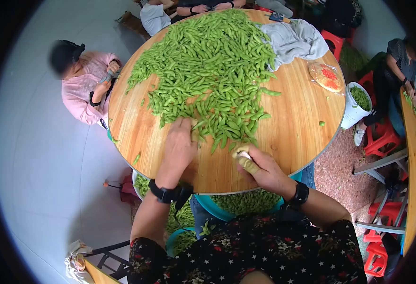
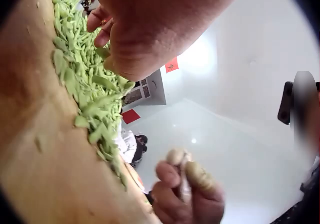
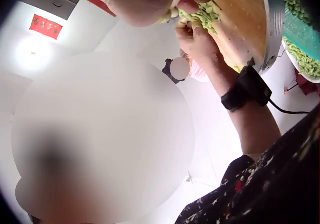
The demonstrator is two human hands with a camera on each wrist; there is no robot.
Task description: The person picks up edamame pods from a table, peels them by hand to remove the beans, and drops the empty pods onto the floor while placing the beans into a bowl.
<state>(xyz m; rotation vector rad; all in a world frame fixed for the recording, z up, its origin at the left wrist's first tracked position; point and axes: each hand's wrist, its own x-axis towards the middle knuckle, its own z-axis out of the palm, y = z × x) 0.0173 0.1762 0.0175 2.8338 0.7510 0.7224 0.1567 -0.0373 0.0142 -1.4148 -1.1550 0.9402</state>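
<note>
Green soybean pods (image 1: 217, 52) cover much of the round wooden table (image 1: 298, 123). My left hand (image 1: 179, 142) reaches to the near edge of the heap. In the left wrist view its fingers are bent, with a green pod (image 2: 103, 53) pinched between fingertips and thumb. To the right, my right hand (image 1: 260, 168) is raised over the table's near edge and grips a slim white object (image 2: 184, 181) between thumb and forefinger; its kind is mostly hidden by the fingers. Yellowish covers (image 1: 249, 165) wrap its thumb and forefinger.
Below the near edge stand a teal basin (image 1: 212, 207) of green beans and more containers of pods. A grey cloth (image 1: 295, 40) and a bagged flat round item (image 1: 326, 77) lie at the right. A white bucket (image 1: 354, 113) stands beside the table. Other people sit around.
</note>
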